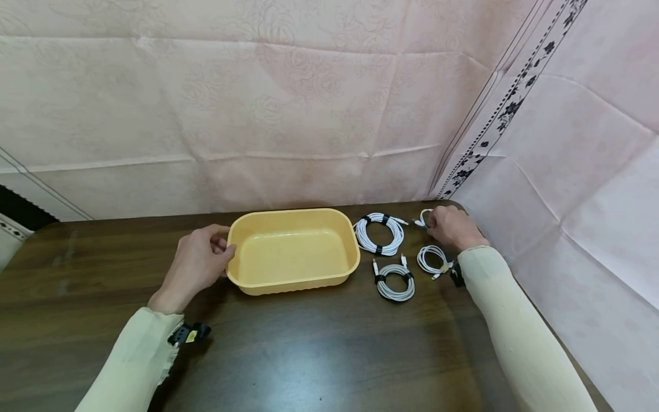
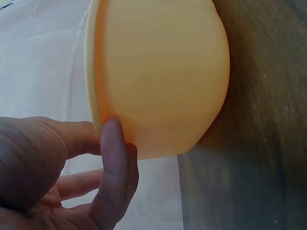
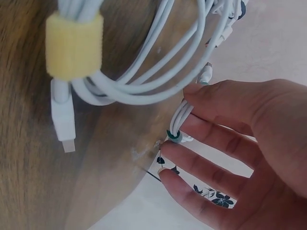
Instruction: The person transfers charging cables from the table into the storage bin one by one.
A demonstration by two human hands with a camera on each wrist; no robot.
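Observation:
A yellow plastic tray [image 1: 293,252] stands in the middle of the dark wooden table [image 1: 309,349], with nothing in it. My left hand [image 1: 222,247] grips its left rim; the left wrist view shows the thumb [image 2: 115,158] pressed on the tray's outer wall [image 2: 158,76]. At the table's far right corner my right hand [image 1: 432,222] pinches a small white coiled cable [image 1: 423,218]. In the right wrist view its fingers [image 3: 216,143] hold that cable's coil [image 3: 178,117] at a green tie.
Three more white coiled cables lie right of the tray: a large one with black ties [image 1: 380,233], another with black ties [image 1: 395,281], and a small one with a yellow tie [image 1: 433,260] [image 3: 74,45]. Pink cloth covers the walls behind and to the right.

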